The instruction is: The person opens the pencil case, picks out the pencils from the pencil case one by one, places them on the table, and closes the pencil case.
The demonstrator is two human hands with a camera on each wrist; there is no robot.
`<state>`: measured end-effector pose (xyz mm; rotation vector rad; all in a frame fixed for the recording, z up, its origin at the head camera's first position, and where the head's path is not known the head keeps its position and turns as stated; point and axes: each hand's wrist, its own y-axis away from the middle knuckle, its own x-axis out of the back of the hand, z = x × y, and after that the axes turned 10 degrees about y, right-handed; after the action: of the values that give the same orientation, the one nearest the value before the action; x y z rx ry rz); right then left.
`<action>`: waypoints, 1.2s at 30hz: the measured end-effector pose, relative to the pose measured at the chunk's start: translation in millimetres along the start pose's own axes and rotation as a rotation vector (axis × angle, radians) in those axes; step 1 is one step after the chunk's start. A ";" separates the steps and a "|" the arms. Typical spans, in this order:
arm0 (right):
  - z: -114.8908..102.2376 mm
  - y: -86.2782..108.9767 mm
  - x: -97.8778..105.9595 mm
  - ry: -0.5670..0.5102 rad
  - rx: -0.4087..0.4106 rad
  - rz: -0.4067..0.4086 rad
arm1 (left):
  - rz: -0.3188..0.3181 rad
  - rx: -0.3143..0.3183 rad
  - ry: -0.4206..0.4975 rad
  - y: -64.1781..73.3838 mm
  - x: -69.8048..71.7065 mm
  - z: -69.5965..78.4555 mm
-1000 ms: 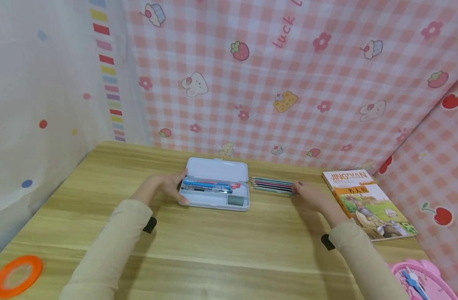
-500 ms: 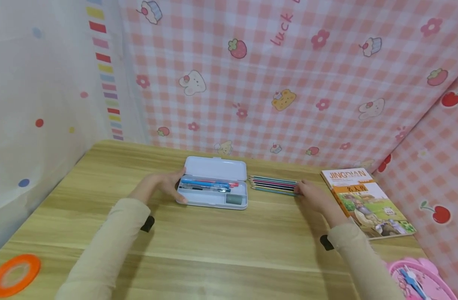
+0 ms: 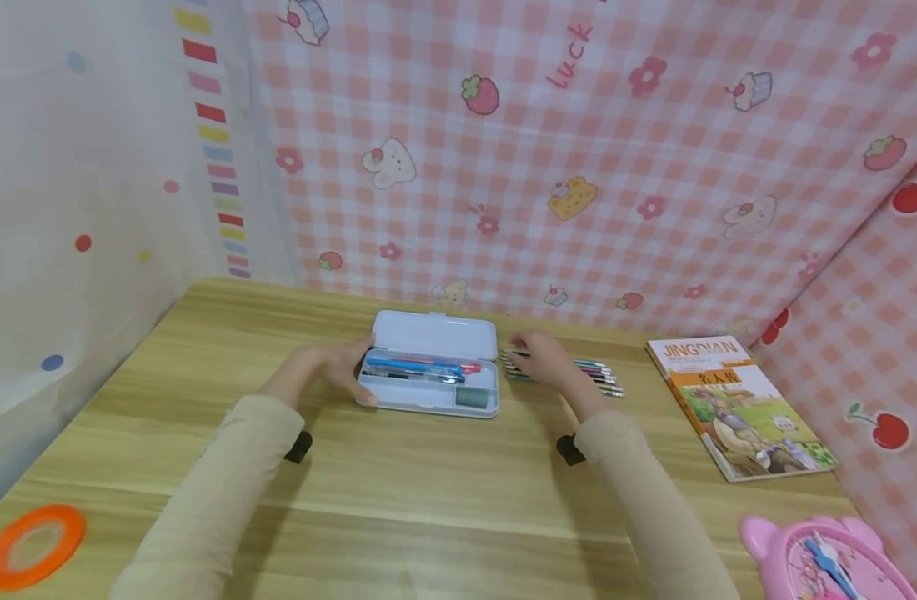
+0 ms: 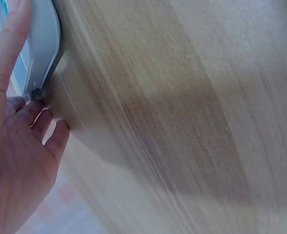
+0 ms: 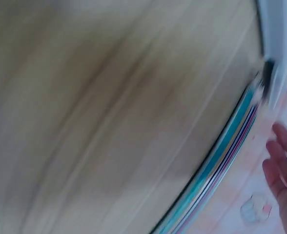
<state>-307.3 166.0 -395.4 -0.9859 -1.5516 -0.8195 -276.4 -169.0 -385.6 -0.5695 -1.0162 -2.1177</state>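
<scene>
A white pencil case point(image 3: 436, 335) lies with its lid raised on the table. Several pens point(image 3: 413, 368) and a grey-green block point(image 3: 471, 397) are inside it. My left hand point(image 3: 327, 372) holds the case's left end, thumb at the front corner and fingers round the back. Right of the case, several colored pencils point(image 3: 599, 372) lie in a row, tips toward it. My right hand point(image 3: 544, 360) is over their tip ends and hides part of them. In the right wrist view its fingers point(image 5: 285, 139) are spread and loosely bent beside the pencils, holding nothing.
A book point(image 3: 739, 408) lies at the right of the table. A pink clock point(image 3: 789, 558) is at the front right, an orange ring point(image 3: 68, 533) at the front left. A pink checked cloth point(image 3: 428, 208) hangs behind the table.
My right hand has left the pencils' right ends and moved left to their tips beside the case. The pencils' right ends now show, slightly fanned. My left hand stays on the case.
</scene>
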 end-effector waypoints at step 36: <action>65.9 -99.5 -89.7 -0.683 -0.166 0.173 | 0.190 -0.180 0.385 -13.8 -0.5 -24.4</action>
<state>-417.0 167.5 -496.5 -1.6113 -1.9460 -0.5127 -288.5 -182.3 -407.1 -0.3094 -0.5399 -2.0537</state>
